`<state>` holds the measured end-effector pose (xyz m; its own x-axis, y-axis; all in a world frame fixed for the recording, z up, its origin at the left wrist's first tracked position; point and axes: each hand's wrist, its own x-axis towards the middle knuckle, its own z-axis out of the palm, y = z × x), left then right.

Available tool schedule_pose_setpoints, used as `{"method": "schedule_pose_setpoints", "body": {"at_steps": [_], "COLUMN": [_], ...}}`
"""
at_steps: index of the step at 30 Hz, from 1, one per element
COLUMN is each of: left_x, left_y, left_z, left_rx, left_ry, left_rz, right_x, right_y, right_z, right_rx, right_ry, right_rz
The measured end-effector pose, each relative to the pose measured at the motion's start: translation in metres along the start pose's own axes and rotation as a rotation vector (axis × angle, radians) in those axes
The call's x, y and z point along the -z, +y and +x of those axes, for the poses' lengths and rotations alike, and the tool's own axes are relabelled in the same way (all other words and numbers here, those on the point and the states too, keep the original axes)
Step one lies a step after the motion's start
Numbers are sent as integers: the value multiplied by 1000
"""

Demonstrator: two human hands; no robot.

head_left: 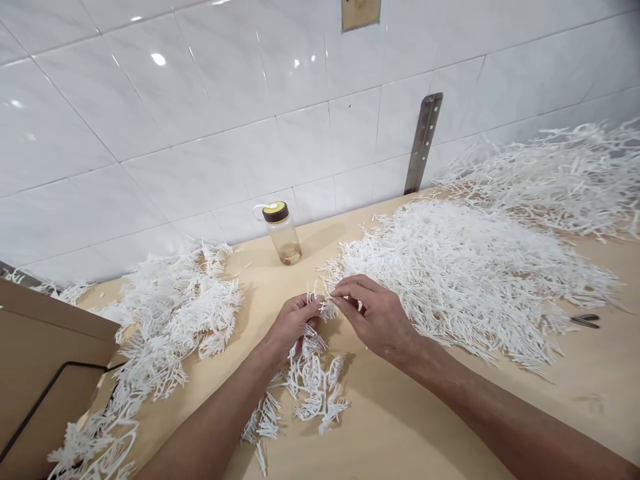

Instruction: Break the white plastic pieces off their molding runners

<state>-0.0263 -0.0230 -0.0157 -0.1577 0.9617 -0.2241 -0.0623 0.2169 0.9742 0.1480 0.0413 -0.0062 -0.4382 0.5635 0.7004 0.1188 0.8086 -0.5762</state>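
Observation:
Near the middle of the table, my left hand (297, 319) is closed around a bunch of white branching plastic strands (317, 380). Part of that bunch hangs below the hand toward the tabletop. Close beside it, my right hand (375, 313) pinches with thumb and forefinger at the bunch's upper end; a thin white strand seems to be between the fingertips, too small to make out fully. Right of my hands spreads a large heap of loose white strands (475, 280). Another pile of branching white pieces (180, 313) lies to the left.
A clear bottle (284, 233) with a dark and yellow lid stands behind my hands. Scissors (585, 321), partly covered, lie at the right. More strands (560, 180) sit at the back right. A metal bracket (424, 143) leans at the tiled wall; a cardboard box (50, 360) stands left.

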Motion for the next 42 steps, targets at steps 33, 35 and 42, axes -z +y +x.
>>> {"method": "schedule_pose_setpoints", "body": {"at_steps": [33,35,42], "left_x": [-16,-15,-13], "left_y": [16,13,15], "left_z": [-9,-8,-9], "left_rx": [72,61,82], "left_ry": [78,63,59], "left_rz": [38,13,41], "right_x": [-11,-13,-16], "right_y": [-4,-3,-2], "right_z": [-7,-9,-12], "right_rx": [-39,-28,-200], "right_ry": [-214,-211,-223], "right_rz": [-94,-94,-85]}}
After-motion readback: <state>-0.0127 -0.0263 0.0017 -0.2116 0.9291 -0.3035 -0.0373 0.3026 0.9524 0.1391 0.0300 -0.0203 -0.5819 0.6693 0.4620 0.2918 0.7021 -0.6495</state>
